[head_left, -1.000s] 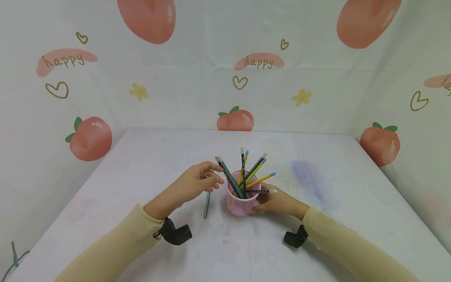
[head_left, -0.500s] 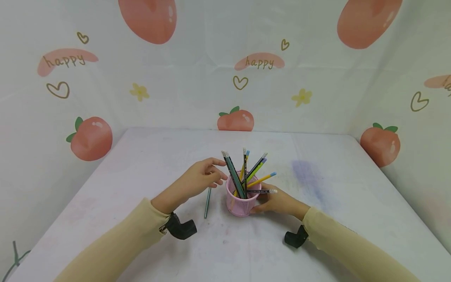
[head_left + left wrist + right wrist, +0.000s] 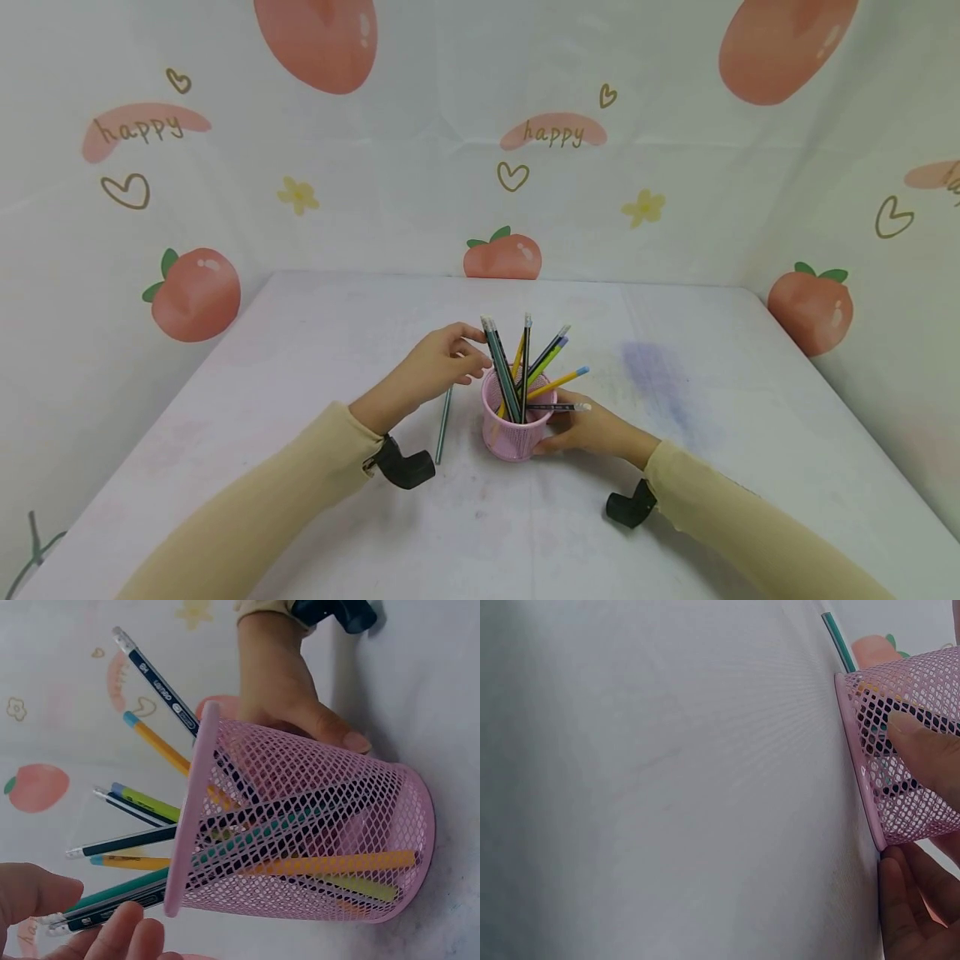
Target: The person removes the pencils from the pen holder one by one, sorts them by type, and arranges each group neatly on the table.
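A pink mesh pencil cup (image 3: 508,437) stands upright on the table, holding several pencils. My right hand (image 3: 592,429) grips its right side; in the right wrist view the thumb (image 3: 922,750) lies on the mesh. My left hand (image 3: 435,362) is at the cup's upper left, its fingers extended loosely against two dark green pencils (image 3: 501,367) near their eraser ends. In the left wrist view these pencils (image 3: 120,900) run between thumb and fingers. A black pencil (image 3: 525,358) stands beside them. Yellow (image 3: 558,383) and lime green (image 3: 546,362) pencils lean right.
One green pencil (image 3: 444,425) lies on the white-covered table (image 3: 337,317) left of the cup, under the left hand. A white cloth backdrop (image 3: 420,167) with printed fruit rises behind the table. Black wrist devices (image 3: 405,468) hang below both sleeves.
My left hand has moved right and slightly up. The two dark green pencils have swung right, more upright, and the black pencil's top shifted right. The right hand and cup have stayed put.
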Demonstrator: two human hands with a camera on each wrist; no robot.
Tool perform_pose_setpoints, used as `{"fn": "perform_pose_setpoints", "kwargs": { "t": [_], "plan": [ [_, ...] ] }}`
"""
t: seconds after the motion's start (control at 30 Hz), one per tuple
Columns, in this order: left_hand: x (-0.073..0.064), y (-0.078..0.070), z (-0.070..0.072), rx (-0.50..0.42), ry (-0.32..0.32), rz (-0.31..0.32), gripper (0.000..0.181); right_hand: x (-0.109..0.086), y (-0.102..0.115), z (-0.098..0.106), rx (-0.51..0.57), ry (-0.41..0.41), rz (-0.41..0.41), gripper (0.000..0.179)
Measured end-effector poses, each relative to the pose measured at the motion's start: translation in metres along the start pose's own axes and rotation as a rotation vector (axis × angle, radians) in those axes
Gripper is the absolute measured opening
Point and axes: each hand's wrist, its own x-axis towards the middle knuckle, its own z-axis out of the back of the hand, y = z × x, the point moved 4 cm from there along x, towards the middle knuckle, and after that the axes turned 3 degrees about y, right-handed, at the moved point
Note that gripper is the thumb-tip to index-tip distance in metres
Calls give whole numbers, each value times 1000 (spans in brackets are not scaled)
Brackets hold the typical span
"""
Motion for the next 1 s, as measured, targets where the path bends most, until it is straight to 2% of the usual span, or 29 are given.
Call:
{"fn": "perform_pose_setpoints", "kwargs": {
  "t": [0.23, 0.67, 1.0],
  "plan": [
    [11, 3, -5, -4, -64, -9, 39, 0, -1, 1, -11, 3, 2, 70],
    [15, 4, -8, 17, -192, -56, 29, 0, 0, -1, -9, 5, -4, 72],
    [18, 5, -9, 9, -225, -88, 25, 0, 2, 0, -13, 0, -10, 70]
  ]
}}
